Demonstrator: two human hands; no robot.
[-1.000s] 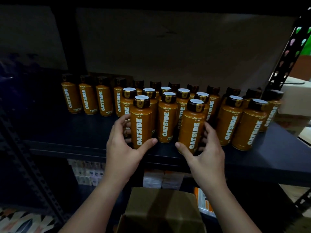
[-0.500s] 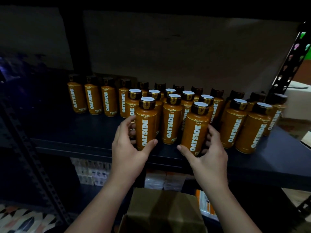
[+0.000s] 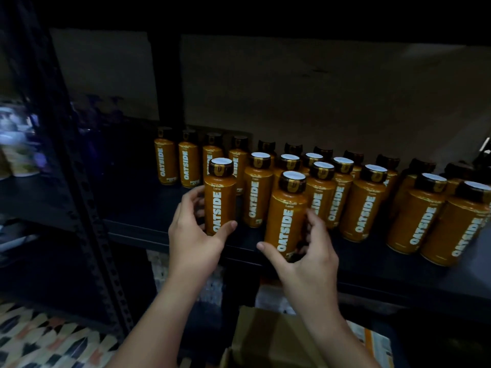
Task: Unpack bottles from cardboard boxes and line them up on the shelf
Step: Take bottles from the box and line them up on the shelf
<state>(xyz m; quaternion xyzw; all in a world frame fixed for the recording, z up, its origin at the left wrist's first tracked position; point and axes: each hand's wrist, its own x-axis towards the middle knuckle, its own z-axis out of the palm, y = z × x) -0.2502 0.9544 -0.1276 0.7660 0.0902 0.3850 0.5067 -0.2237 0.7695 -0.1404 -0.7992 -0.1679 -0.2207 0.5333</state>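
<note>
Both hands on bottles — near shelf edge.

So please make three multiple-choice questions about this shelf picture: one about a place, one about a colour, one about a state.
1. Where is the cardboard box?
A. below the shelf
B. on the shelf
C. behind the bottles

2. What colour are the bottle bodies?
A. green
B. orange-brown
C. white

3. What does the left hand do?
A. hangs idle
B. presses the box
C. grips a bottle

Answers: 1 A, the box shows at the bottom edge, under the shelf board. 2 B, every body is orange-brown with white lettering. 3 C, thumb and fingers wrap its lower part.
</note>
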